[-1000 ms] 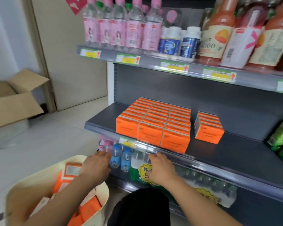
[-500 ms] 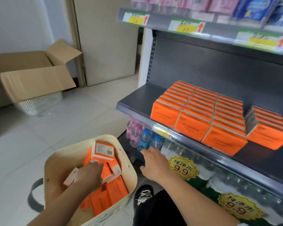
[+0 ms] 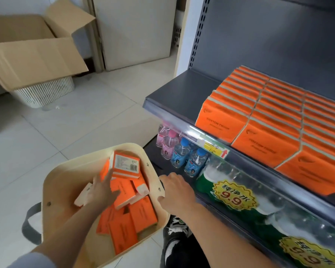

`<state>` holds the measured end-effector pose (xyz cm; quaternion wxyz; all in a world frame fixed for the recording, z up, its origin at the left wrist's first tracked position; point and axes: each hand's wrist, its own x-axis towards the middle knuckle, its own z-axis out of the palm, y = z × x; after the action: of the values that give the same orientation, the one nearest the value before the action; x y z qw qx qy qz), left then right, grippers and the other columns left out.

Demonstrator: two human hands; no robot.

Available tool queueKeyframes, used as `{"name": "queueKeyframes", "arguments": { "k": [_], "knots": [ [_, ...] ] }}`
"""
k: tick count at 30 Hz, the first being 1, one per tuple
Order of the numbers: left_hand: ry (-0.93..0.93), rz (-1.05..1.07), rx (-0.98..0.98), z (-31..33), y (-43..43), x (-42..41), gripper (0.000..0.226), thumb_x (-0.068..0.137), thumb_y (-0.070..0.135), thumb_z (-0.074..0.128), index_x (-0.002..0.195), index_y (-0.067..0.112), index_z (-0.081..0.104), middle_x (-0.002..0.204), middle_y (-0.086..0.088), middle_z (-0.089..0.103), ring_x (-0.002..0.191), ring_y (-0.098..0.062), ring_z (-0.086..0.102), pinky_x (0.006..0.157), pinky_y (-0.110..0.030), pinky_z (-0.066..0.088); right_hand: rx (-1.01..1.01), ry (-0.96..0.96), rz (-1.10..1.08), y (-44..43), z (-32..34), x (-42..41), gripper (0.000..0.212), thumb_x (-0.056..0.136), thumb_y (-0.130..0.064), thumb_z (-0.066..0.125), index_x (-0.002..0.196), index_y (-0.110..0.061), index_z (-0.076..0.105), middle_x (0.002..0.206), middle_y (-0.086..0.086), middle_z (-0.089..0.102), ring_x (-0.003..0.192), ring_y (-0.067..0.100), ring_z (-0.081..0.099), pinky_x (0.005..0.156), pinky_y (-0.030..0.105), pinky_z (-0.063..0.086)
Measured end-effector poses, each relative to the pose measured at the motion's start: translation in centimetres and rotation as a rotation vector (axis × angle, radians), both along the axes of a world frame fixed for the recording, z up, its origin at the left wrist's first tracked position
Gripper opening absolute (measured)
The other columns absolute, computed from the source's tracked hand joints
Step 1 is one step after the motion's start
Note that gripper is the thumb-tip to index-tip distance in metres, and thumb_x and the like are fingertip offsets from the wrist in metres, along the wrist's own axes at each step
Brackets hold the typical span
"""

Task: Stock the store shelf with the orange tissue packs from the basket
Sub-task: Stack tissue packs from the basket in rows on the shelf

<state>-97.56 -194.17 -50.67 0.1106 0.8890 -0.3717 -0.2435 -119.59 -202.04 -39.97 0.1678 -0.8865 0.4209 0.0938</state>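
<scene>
- The left hand (image 3: 102, 192) has dropped from the shelf's front edge into the basket (image 3: 66, 182), which sits at 7 o'clock in the view. A second ago both hands were up by the stocked rows.
- Its fingers (image 3: 102, 182) are stretched out and laid flat over the loose packs (image 3: 141, 211), tips reaching toward the barcode pack (image 3: 125, 165) propped at the basket's 12 o'clock side. Nothing is lifted, and I see no pinch closed on a pack yet.
- The right hand (image 3: 177, 194) has followed it down, from the lower shelf's bottles (image 3: 180, 153) to the basket's 3 o'clock rim. Its fingers curl downward there, but the view does not show whether they grasp the rim or only hang beside it.
- The head has tipped down with the hands, so the shelf (image 3: 182, 89) now lies at 2 o'clock, with only its near end in view.
- The shelved packs (image 3: 269, 120) stand in tight, neat rows at 3 o'clock, well apart from both hands.
- Meaning for the task: one placement looks finished and a fresh pick is starting. The basket holds a good many packs lying crosswise and overlapping, so stocking is probably well short of done.
- Likely next, the left hand has to close round one pack, and the propped one seems easiest to free.
- A cardboard box (image 3: 33, 53) stands open at 10 o'clock and plays no part.
</scene>
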Motion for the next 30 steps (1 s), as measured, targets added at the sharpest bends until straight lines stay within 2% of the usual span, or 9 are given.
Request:
{"name": "queueKeyframes", "arguments": {
  "k": [5,7,11,14,16,18,20,25,30],
  "knots": [
    [0.792,0.476,-0.421,-0.4,-3.7,0.7,0.038,0.084,0.005,0.067,0.118,0.021,0.062,0.116,-0.012,0.061,0.099,-0.027,0.06,0.085,-0.039,0.049,0.077,-0.044,-0.02,-0.4,-0.7,1.1,0.047,0.088,-0.026,0.06,0.131,-0.019,0.043,0.124,0.006,0.046,0.116,0.026,0.044,0.092,0.038,0.044],
    [0.899,0.489,-0.453,-0.7,-4.1,0.6,0.041,0.083,-0.002,0.064,0.121,0.013,0.061,0.103,-0.012,0.061,0.084,-0.022,0.059,0.075,-0.032,0.047,0.089,-0.063,-0.024,-0.6,-0.9,1.5,0.049,0.088,-0.027,0.061,0.133,-0.018,0.043,0.125,0.007,0.046,0.118,0.027,0.043,0.095,0.039,0.044],
    [0.736,0.536,-0.531,0.1,-3.8,0.7,0.029,0.077,-0.004,0.069,0.101,0.014,0.07,0.086,-0.016,0.062,0.058,-0.02,0.056,0.055,-0.027,0.05,0.123,-0.122,-0.071,-1.3,-0.8,2.0,0.052,0.087,-0.03,0.064,0.134,-0.019,0.044,0.127,0.006,0.047,0.12,0.026,0.044,0.096,0.04,0.045],
    [1.174,0.755,-0.539,2.4,-2.5,0.5,0.004,0.086,0.012,0.063,0.086,0.016,0.061,0.071,-0.014,0.055,0.041,-0.016,0.056,0.04,-0.018,0.046,0.178,-0.192,-0.169,-2.1,-0.6,2.2,0.054,0.085,-0.034,0.066,0.133,-0.022,0.045,0.127,0.004,0.049,0.119,0.024,0.047,0.094,0.038,0.045],
    [1.58,0.823,-0.478,3.7,-0.9,0.2,0.022,0.068,0.019,0.081,0.077,0.014,0.061,0.064,-0.012,0.056,0.043,-0.018,0.057,0.042,-0.02,0.047,0.282,-0.271,-0.269,-2.4,-0.6,2.5,0.062,0.082,-0.033,0.068,0.137,-0.024,0.041,0.13,0.003,0.049,0.12,0.022,0.048,0.095,0.036,0.044],
    [1.788,0.731,-0.47,4.2,0.5,-0.7,0.056,0.032,0.014,0.095,0.079,0.013,0.065,0.065,-0.011,0.059,0.05,-0.018,0.058,0.046,-0.022,0.048,0.427,-0.375,-0.372,-2.4,-0.6,2.7,0.073,0.079,-0.033,0.072,0.142,-0.025,0.037,0.135,0.001,0.048,0.123,0.019,0.049,0.1,0.037,0.043],
    [1.918,0.637,-0.459,4.3,1.4,-2.2,0.068,0.031,0.015,0.096,0.091,0.012,0.065,0.068,-0.009,0.058,0.054,-0.017,0.057,0.046,-0.024,0.048,0.569,-0.455,-0.445,-2.0,-0.5,3.0,0.077,0.077,-0.032,0.076,0.142,-0.026,0.036,0.133,-0.002,0.049,0.121,0.017,0.05,0.102,0.038,0.043],
    [2.052,0.593,-0.425,4.2,1.4,-5.6,0.057,0.041,0.015,0.096,0.09,0.007,0.07,0.062,-0.005,0.056,0.052,-0.016,0.057,0.044,-0.026,0.049,0.802,-0.619,-0.528,-1.3,-0.4,3.0,0.05,0.079,-0.015,0.077,0.123,-0.021,0.054,0.115,-0.003,0.065,0.097,0.009,0.062,0.088,0.031,0.052],
    [1.737,0.615,-0.247,4.2,0.4,-5.6,0.03,0.081,0.032,0.057,0.099,0.008,0.065,0.078,-0.009,0.062,0.059,-0.02,0.061,0.045,-0.026,0.049,0.753,-0.718,-0.561,-1.9,-0.2,2.7,0.048,0.08,-0.014,0.075,0.119,-0.025,0.048,0.107,-0.008,0.062,0.092,0.004,0.06,0.079,0.027,0.05]
  ]
}}
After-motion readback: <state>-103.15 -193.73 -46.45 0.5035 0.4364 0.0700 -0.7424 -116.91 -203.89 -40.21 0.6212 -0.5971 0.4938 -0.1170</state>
